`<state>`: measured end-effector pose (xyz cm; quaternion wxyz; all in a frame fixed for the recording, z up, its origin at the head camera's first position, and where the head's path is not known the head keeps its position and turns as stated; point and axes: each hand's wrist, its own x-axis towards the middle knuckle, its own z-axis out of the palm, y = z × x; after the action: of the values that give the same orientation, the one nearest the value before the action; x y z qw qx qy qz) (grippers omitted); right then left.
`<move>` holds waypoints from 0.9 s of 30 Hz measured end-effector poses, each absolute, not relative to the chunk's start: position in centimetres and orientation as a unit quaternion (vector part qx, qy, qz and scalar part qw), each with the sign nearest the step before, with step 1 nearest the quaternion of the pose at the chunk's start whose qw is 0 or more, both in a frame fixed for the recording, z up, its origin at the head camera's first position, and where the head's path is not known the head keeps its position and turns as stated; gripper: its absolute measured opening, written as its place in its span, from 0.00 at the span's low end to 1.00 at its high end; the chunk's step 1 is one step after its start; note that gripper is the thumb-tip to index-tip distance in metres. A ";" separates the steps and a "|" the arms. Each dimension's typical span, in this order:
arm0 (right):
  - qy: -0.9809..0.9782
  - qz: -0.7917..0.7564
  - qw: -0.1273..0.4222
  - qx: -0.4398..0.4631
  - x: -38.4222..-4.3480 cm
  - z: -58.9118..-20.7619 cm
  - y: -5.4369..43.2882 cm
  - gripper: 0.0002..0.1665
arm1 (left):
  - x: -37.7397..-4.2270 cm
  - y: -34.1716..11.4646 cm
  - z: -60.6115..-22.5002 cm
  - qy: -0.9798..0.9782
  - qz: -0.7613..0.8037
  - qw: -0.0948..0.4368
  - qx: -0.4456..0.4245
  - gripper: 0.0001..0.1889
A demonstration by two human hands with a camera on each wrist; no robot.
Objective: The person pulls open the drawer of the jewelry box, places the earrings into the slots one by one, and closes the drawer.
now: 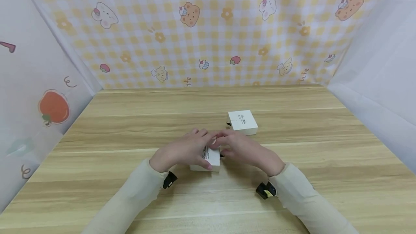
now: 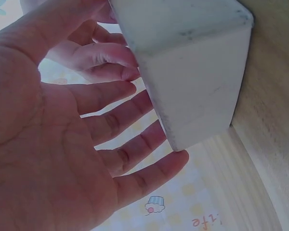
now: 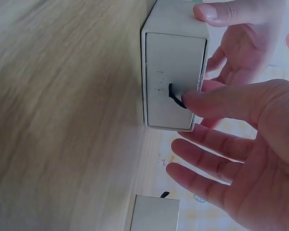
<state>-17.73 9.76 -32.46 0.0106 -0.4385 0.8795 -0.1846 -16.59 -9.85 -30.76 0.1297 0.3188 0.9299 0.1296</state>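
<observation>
The white drawer box (image 1: pixel 213 157) sits flat on the wood-grain counter (image 1: pixel 130 133), just below the centre of the head view. It looks like stiff cardboard, so probably light and rigid, with smooth faces that could slide on the counter if pulled unbraced; its edges would likely dent under a hard squeeze. The outer sleeve seems the sound place to steady it, across its long sides. The black pull tab (image 3: pixel 174 95) on the drawer front (image 3: pixel 158 60) is thin and soft, best taken between thumb and fingertip close to its root.

The left hand (image 1: pixel 185 151) spans the box from the left, thumb at the near top edge, long fingers fairly straight and reaching to the far side, holding it. The right hand (image 1: pixel 243 151) comes in from the right, partly open, its thumb tip at the tab and other fingers loosely bent; whether it pinches the tab cannot be told. Both forearms angle inward from the lower corners. A second white box (image 1: pixel 243 121) lies right of centre, beyond the right hand.
</observation>
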 end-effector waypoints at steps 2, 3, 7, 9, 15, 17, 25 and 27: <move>0.884 -0.186 0.017 -0.429 -17.7 -32.5 9.8 0.17 | -16.5 -9.9 -30.7 0.929 0.131 0.131 0.319 0.48; 0.886 -0.186 0.021 -0.424 -17.7 -32.5 9.8 0.17 | -16.5 -9.9 -30.7 0.930 0.132 0.132 0.318 0.48; 0.891 -0.191 0.027 -0.412 -17.7 -32.5 9.8 0.15 | -16.5 -9.8 -30.6 0.935 0.131 0.133 0.303 0.48; 0.893 -0.191 0.029 -0.407 -17.7 -32.5 9.8 0.14 | -16.4 -9.8 -30.6 0.938 0.126 0.129 0.295 0.48; 0.899 -0.188 0.025 -0.396 -17.5 -32.4 9.8 0.12 | -15.9 -9.7 -30.3 0.947 0.110 0.122 0.275 0.52; 0.900 -0.190 0.025 -0.391 -17.5 -32.4 9.8 0.12 | -15.7 -9.5 -30.2 0.952 0.110 0.119 0.261 0.54; 0.908 -0.184 0.020 -0.375 -17.3 -32.4 9.9 0.11 | -14.6 -8.8 -30.1 0.972 0.107 0.073 0.198 0.59; 0.911 -0.184 0.021 -0.368 -17.3 -32.3 9.8 0.10 | -14.4 -8.7 -30.1 0.977 0.093 0.075 0.179 0.60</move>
<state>-17.29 9.82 -32.35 0.0210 -0.3684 0.9109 -0.1845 -14.42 -8.66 -30.14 0.0747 0.1788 0.9766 0.0929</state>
